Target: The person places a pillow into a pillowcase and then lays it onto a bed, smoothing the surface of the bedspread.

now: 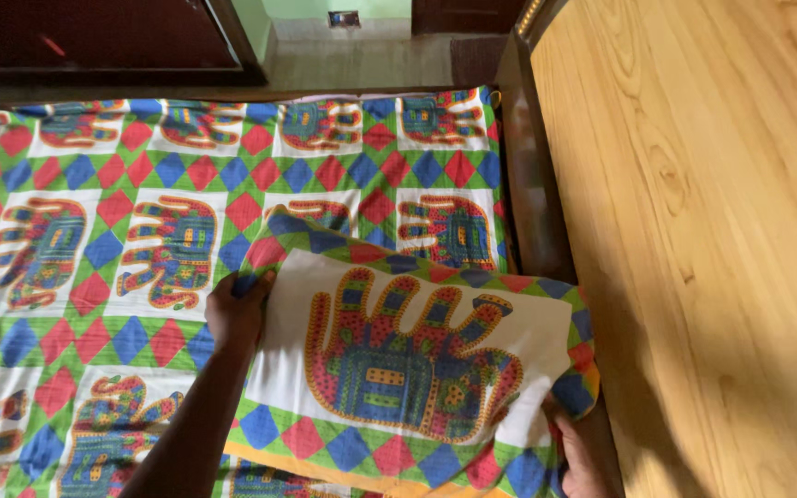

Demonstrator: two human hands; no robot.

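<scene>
A person leans over a bed [94, 231] and holds a pillow [408, 360] with both hands. The pillow has a bright cover with a big elephant [408, 355] in the middle on a white patch, and little diamonds of red, blue and green go all around the edge. The left hand [235, 314] grips the pillow's left edge, near the top corner, with the fingers [232, 284] curled over the cloth and closed on it. The right hand [578, 456] is low down at the pillow's right bottom corner, right by the edge of the picture. It touches the corner of the pillow there, but most of that hand is hidden under the cloth, so I cannot tell how tight those fingers are or if they are closed. The pillow sits on the right side of the bed, tipped up a bit toward the person, with its right end close beside the dark wooden frame [532, 175] of the bed. The bed has a sheet [140, 166] with the very same look: rows of elephants in white squares, and red, blue and green diamonds between them. The sheet lies flat and smooth. Next to the bed on the right stands a big light wooden board [712, 231] with wavy lines in the wood. Past the far end of the bed there is a bit of pale floor [362, 60] and a dark wooden door [94, 32].
</scene>
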